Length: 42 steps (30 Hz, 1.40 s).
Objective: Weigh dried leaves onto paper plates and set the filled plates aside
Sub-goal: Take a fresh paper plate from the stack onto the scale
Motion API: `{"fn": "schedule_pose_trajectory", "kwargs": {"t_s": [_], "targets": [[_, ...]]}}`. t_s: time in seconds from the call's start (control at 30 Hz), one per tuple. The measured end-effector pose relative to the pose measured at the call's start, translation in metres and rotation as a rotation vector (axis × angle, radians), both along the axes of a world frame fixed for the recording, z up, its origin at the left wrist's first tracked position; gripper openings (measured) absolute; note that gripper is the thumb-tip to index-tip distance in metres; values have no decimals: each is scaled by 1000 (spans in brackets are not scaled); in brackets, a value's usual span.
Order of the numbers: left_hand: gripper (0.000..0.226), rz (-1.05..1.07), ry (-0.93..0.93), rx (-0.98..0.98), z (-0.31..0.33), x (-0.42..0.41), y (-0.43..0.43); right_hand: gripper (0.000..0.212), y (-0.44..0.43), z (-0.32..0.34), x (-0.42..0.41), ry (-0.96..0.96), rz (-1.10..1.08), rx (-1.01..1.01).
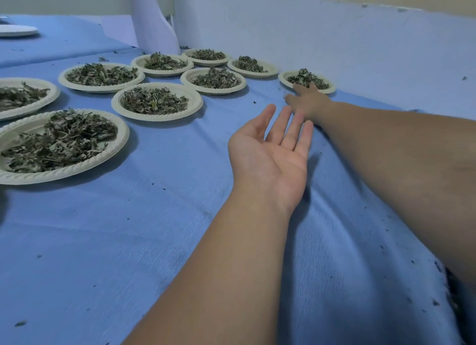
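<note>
Nine cream paper plates (157,117) of dried leaves (154,101) lie flat on a blue-covered table (154,228).

Each plate is round with a ribbed rim and holds a loose mound of crumpled dark-green leaves. They sit in staggered rows running back to the table's far edge by the wall, close together but not touching. The nearest plate (122,136), the largest in view, is partly cut off at the left. The rightmost plate (282,78) lies a little apart from the others, near the far edge.

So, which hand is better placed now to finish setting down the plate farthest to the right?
Probably the right hand: it reaches the near rim of that plate with its fingers extended. The left hand lies palm up, empty, short of it.
</note>
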<state>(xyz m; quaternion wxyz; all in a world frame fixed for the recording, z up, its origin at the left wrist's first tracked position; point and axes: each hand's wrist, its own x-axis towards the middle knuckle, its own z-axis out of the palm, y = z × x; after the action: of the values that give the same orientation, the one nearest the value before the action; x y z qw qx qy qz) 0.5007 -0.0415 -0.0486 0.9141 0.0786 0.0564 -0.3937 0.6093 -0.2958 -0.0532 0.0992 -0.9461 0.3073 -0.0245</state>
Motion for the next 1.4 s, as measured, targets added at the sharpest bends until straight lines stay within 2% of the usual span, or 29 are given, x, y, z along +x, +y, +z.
{"fn": "schedule_pose_trajectory", "kwargs": {"t_s": [0.17,0.33,0.5,0.63,0.77,0.87,0.93,1.03,1.2,1.3,1.4], "targets": [[30,6,-7,16,0,0,0,59,-22,-2,-13,-223,34,0],[29,-4,-14,31,2,-1,-1,40,-20,-5,-23,-426,-36,-157],[30,2,-39,62,3,-2,0,38,-18,-4,-25,-345,-146,-197],[29,13,-113,187,2,-7,-3,34,-7,-6,-27,-286,-185,-282],[24,53,-372,494,8,-19,-15,37,-9,-9,-36,-124,-177,-122],[25,103,-742,778,3,-29,-24,54,-11,-9,-50,-2,-93,-53],[25,96,-984,913,-1,-34,-28,67,-9,-8,-65,62,-14,-91],[23,106,-1188,1012,-3,-40,-28,70,-1,-6,-94,91,25,-98],[29,120,-1416,1122,-8,-44,-32,67,17,-9,-151,124,83,-113],[23,146,-1658,1232,-9,-52,-29,66,33,-7,-184,131,127,-110],[29,142,-1897,1266,-8,-66,-21,63,48,-8,-212,143,146,-102]]}}
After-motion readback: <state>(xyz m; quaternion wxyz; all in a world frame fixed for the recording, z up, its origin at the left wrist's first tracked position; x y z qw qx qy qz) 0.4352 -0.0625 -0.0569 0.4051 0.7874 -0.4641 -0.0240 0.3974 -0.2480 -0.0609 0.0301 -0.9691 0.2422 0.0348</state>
